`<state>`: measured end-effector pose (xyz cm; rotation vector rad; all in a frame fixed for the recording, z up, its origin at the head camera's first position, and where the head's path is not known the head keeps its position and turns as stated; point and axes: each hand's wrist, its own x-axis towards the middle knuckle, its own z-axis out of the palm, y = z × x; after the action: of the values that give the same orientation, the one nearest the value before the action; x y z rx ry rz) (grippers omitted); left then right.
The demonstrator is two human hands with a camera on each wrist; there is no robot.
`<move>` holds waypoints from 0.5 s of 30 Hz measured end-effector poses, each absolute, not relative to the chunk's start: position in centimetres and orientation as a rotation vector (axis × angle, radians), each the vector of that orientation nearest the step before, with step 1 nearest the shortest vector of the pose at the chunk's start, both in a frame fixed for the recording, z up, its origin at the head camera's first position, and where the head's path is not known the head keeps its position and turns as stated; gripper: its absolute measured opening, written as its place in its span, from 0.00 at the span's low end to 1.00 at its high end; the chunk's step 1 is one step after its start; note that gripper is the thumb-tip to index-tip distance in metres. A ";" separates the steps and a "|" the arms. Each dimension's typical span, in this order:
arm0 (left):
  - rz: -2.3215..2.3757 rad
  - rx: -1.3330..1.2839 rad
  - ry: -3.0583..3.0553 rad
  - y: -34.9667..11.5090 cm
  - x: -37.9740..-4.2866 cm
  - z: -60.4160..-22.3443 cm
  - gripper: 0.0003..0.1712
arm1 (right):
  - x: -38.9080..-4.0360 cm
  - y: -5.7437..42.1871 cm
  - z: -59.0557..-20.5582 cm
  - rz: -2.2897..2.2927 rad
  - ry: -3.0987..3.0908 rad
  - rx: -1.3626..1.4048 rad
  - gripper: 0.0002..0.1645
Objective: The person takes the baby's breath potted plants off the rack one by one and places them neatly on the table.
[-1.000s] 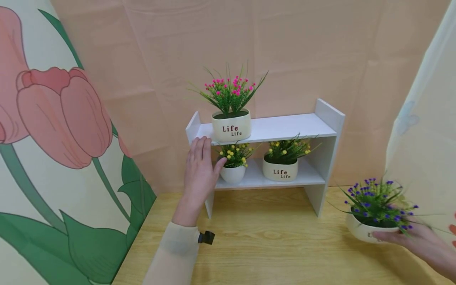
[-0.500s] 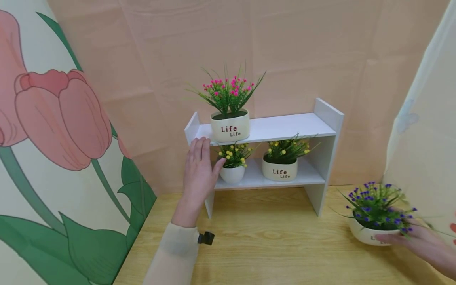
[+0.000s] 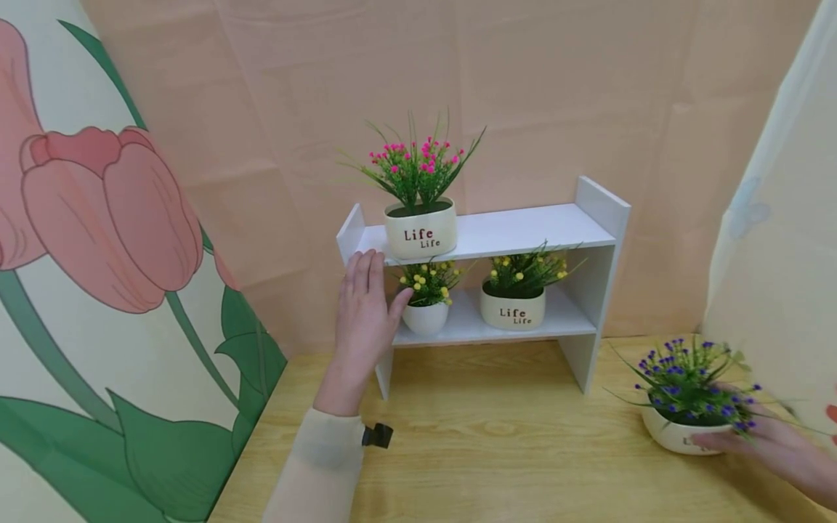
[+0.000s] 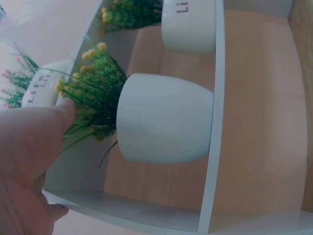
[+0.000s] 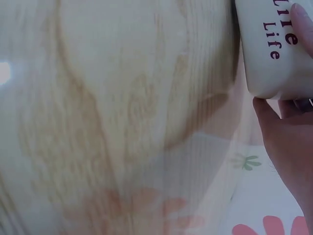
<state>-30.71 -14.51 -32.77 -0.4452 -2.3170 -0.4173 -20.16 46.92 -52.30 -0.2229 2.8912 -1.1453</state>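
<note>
My left hand (image 3: 366, 309) rests with its fingers nearly straight on the upper left front corner of a white two-tier shelf (image 3: 536, 226). Its thumb extends toward a small round white pot of yellow flowers (image 3: 426, 316) on the lower tier, also large in the left wrist view. On the right, my right hand (image 3: 771, 439) grips a cream oval flowerpot (image 3: 676, 434) with purple flowers, thumb across its lettered front. The right wrist view shows the same flowerpot (image 5: 266, 73) at the upper right, fingers at its side. Whether its base touches the table cannot be told.
A cream "Life" pot with pink flowers (image 3: 421, 232) stands on the upper tier, left side. Another "Life" pot with yellow flowers (image 3: 513, 309) is on the lower tier. The wood-grain table (image 3: 484, 450) spreads in front; a tulip-printed panel (image 3: 111, 232) borders the left.
My right hand has moved the purple-flowered flowerpot slightly downward, close to the tabletop. The left hand keeps its place on the shelf corner.
</note>
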 end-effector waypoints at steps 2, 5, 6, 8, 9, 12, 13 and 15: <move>-0.414 -0.439 -2.325 -14.5 -30.7 -32.7 0.46 | -20.1 47.1 -52.5 -1.173 2.918 -0.236 0.50; -0.411 -0.433 -2.339 -14.5 -30.6 -32.5 0.47 | -20.1 47.5 -52.7 -1.165 2.928 -0.216 0.55; -0.409 -0.431 -2.344 -14.4 -30.6 -32.5 0.47 | -20.2 47.7 -52.8 -1.144 2.932 -0.205 0.58; -0.407 -0.431 -2.344 -14.4 -30.6 -32.4 0.47 | -20.3 48.1 -52.8 -1.088 2.933 -0.185 0.62; -0.407 -0.431 -2.343 -14.4 -30.6 -32.4 0.47 | -20.4 48.3 -52.7 -1.055 2.921 -0.168 0.64; -0.412 -0.426 -2.351 -14.5 -30.6 -32.4 0.47 | -20.7 48.4 -52.5 -0.982 2.950 -0.171 0.65; -0.415 -0.424 -2.356 -14.5 -30.6 -32.4 0.47 | -20.7 48.4 -52.4 -0.976 2.949 -0.166 0.65; -0.419 -0.420 -2.364 -14.5 -30.5 -32.4 0.47 | -20.6 48.3 -52.4 -0.973 2.941 -0.161 0.65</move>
<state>-30.54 -14.51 -32.42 -0.4204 -2.3641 -0.4189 -20.58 48.30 -52.39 -0.1609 2.9408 -0.9734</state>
